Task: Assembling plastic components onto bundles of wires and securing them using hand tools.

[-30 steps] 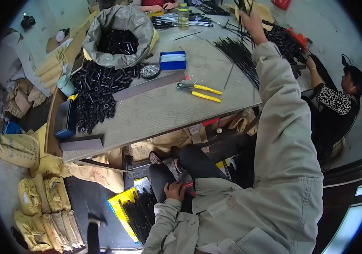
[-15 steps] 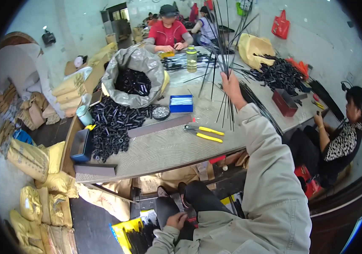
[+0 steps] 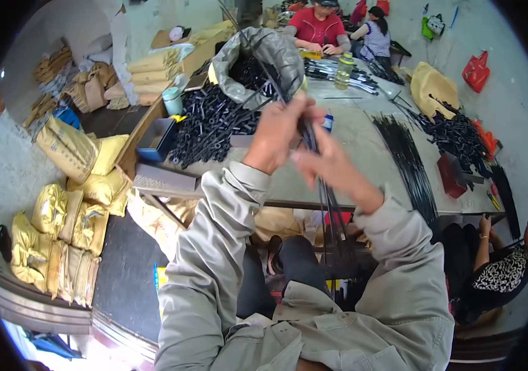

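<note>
A bundle of thin black rods runs steeply through the space between my hands, its top tilting left over the grey sack. My left hand is closed around the rods above the table's near edge. Close against them on the right is my right hand, its fingers smeared by motion, so its grip is unclear. Behind my hands, only a small part of a blue box shows. More black rods lie in a long row on the table to the right.
The table bears a heap of black parts, an open grey sack, a dark blue bin, a bottle and a dark red box. One co-worker sits across, another at right.
My left hand has risen from my lap to the rods. My right hand has brought the bundle left and nearer, tilting its top left. The view has shifted; the pliers are out of sight.
</note>
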### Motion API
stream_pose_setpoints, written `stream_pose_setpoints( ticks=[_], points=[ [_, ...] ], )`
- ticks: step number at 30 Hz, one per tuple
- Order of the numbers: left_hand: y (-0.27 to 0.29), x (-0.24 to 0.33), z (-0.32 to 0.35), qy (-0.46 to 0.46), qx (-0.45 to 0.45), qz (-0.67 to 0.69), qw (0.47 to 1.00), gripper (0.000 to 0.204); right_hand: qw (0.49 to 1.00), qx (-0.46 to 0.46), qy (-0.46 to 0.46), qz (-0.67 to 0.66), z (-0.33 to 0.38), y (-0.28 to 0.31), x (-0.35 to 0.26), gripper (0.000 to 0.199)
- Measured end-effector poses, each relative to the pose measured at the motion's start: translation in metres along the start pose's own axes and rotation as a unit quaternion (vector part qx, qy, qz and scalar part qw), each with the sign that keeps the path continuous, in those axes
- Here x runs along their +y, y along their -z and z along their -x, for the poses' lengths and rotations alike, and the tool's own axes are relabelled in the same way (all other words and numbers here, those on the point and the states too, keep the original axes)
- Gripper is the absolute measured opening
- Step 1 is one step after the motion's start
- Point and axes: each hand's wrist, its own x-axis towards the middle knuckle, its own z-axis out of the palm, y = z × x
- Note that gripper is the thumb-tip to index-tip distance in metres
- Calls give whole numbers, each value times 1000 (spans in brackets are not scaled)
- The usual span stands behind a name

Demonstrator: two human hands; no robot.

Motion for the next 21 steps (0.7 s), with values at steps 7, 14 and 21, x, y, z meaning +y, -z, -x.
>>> stream_pose_setpoints(
  ticks=[7,14,21],
  points=[
    [28,5,32,3,-13,89,996,38,979,51,-18,-196,35,-50,37,32],
    [26,0,47,8,5,-26,1000,36,980,70,11,-188,31,-57,52,26],
    [28,-19,48,25,16,-29,999,31,979,153,66,-117,19,-41,61,20]
  ],
)
